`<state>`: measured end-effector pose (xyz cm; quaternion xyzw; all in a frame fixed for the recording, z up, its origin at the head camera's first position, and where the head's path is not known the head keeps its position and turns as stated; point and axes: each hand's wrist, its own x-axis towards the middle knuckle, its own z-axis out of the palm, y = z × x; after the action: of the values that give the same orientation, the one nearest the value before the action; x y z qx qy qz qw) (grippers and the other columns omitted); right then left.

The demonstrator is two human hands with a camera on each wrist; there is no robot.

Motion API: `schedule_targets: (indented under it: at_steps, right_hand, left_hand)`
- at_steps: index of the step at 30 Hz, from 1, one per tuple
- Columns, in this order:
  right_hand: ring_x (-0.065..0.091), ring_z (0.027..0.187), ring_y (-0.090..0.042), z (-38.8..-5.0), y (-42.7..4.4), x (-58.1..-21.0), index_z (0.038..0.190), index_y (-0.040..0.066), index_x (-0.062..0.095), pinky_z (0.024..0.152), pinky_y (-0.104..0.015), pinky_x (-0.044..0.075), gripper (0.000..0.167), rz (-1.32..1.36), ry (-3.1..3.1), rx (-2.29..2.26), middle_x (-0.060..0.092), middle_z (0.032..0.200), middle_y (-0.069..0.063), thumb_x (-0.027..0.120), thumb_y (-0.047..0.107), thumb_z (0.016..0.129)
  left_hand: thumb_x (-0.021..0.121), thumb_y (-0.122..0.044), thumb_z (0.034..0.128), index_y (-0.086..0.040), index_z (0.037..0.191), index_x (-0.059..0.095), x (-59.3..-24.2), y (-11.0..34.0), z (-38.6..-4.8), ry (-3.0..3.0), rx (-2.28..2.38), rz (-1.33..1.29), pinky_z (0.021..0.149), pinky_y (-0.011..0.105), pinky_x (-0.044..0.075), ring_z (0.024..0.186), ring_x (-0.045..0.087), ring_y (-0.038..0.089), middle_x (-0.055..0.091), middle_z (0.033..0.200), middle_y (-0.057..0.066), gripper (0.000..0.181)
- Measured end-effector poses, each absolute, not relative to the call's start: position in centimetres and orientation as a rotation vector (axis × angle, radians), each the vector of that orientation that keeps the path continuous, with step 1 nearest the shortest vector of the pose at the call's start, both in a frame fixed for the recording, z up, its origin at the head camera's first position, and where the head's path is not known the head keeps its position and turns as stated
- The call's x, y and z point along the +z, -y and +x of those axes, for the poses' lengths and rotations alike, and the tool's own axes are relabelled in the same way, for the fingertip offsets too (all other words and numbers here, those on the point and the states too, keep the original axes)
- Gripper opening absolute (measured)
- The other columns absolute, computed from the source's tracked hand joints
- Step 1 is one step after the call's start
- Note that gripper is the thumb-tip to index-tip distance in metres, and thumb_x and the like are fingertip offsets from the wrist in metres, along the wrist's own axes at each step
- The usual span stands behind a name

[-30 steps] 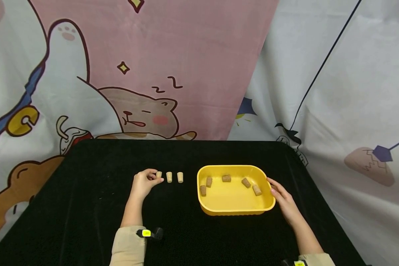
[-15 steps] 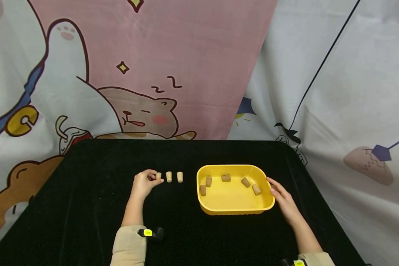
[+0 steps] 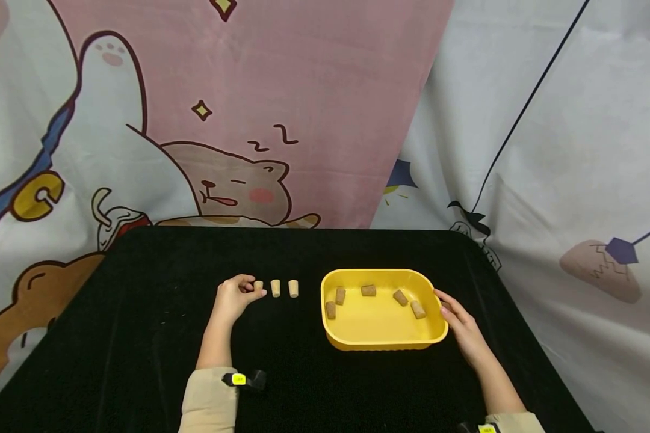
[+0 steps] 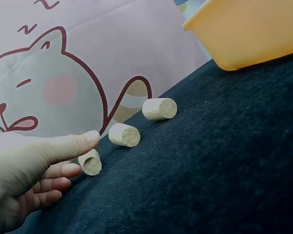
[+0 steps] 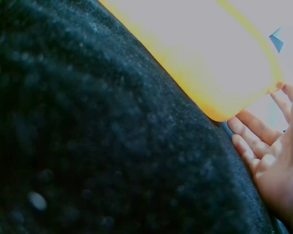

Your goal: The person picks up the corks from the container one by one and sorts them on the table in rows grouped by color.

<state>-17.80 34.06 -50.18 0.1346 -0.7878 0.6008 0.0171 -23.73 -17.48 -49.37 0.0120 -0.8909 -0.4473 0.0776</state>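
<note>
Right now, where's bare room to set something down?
Free: black cloth in front of the yellow tray, the stretch left of the left hand, and a narrower lane between cork row and tray. Crowded: the row's left end, where the left hand pinches a cork, and the tray's right edge, at the right hand.

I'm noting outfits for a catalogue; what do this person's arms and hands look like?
The left sleeve and right sleeve are beige, ending on the forearm. Each has a black device at its end with a yellow label, its marking too small to read. The left hand and right hand are bare: no gloves or rings show.
</note>
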Motion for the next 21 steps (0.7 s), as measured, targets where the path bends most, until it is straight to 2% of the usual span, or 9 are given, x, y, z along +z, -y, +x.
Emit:
schedule_targets:
  at_steps: [10, 21]
  right_hand:
    - [0.057, 0.107, -0.008, -17.9, -34.2, -50.3, 0.147, 0.006, 0.032, 0.084, -0.026, 0.048, 0.044, 0.37, 2.467, 1.886, 0.051, 0.128, 0.011, 0.034, 0.019, 0.105]
    - [0.058, 0.105, -0.008, -17.9, -34.1, -50.3, 0.147, 0.005, 0.033, 0.082, -0.027, 0.049, 0.044, 0.337, 2.48, 1.868, 0.052, 0.126, 0.012, 0.035, 0.021, 0.105]
  left_hand:
    - [0.079, -0.021, 0.0802, 0.002, 0.112, 0.065, -47.0, 17.0, -23.3, 2.604, -1.277, -0.06, 0.075, 0.042, 0.049, 0.087, 0.058, 0.027, 0.064, 0.094, 0.012, 0.042]
    - [0.078, -0.02, 0.0805, -0.005, 0.111, 0.066, -43.0, 13.8, -22.2, 2.559, -1.356, -0.284, 0.081, 0.045, 0.049, 0.095, 0.059, 0.031, 0.064, 0.099, 0.011, 0.036]
